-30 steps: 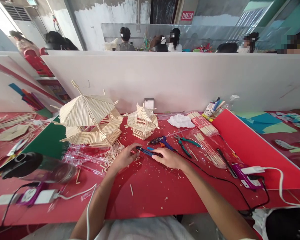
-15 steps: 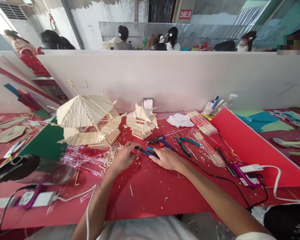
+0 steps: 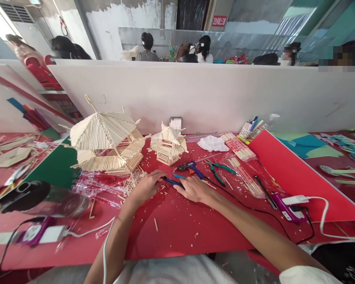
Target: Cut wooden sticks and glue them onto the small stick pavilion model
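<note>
Blue-handled pliers, low over the middle of the red tabletop, gripped in a curled right hand. Left hand at the pliers' tip, fingers bent inward, hold unclear. Just beyond, blue glue gun, orange-triggered; farther back, small pale-wood stick pavilion.

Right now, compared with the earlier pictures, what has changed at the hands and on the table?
The right hand has shifted slightly left and covers more of the blue-handled pliers. I see no clear new grasp or release. The left hand stays by the pliers' tip; the large stick model, the small stick model and the glue gun have not moved.
</note>
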`<act>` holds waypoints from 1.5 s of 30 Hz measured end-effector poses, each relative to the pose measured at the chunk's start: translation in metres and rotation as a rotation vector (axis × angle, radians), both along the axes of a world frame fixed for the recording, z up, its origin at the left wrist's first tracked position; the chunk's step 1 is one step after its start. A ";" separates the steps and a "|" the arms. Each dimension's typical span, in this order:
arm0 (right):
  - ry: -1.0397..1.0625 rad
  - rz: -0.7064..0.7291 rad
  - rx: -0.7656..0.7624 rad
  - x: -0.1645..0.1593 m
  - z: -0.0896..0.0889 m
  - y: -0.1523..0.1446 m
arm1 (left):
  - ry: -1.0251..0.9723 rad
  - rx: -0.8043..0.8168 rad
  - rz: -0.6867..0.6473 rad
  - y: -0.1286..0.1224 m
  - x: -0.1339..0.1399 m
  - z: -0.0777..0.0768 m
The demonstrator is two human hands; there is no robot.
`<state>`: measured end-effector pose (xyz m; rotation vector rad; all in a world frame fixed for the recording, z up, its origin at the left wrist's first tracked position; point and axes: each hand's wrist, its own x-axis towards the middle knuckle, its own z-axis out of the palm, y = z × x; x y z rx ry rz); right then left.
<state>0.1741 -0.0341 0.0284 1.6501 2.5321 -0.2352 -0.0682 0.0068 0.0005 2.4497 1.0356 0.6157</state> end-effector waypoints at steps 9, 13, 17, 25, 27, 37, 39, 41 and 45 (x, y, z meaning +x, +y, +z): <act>0.001 -0.006 -0.034 -0.003 -0.005 0.006 | -0.009 0.032 -0.011 0.004 -0.004 -0.002; 0.013 0.001 -0.026 0.000 -0.010 0.006 | 0.002 0.025 -0.007 0.004 -0.003 -0.003; 0.032 -0.006 -0.023 0.002 -0.017 0.007 | -0.009 -0.012 0.002 0.003 -0.001 0.000; 0.021 -0.027 0.002 0.003 -0.014 0.008 | -0.067 -0.039 0.010 0.002 -0.001 0.002; 0.001 -0.055 -0.009 0.000 -0.009 0.005 | -0.067 -0.036 0.022 0.003 -0.004 0.001; -0.014 -0.234 0.057 -0.019 -0.019 -0.034 | 0.109 0.033 0.116 0.013 -0.019 -0.004; 0.001 -0.233 0.087 -0.025 -0.022 -0.039 | 0.125 0.033 0.128 0.013 -0.017 -0.005; 0.021 -0.245 0.097 -0.030 -0.024 -0.042 | 0.145 0.023 0.130 0.013 -0.015 -0.005; 0.062 -0.280 0.109 -0.036 -0.023 -0.047 | 0.185 0.030 0.118 0.011 -0.010 -0.008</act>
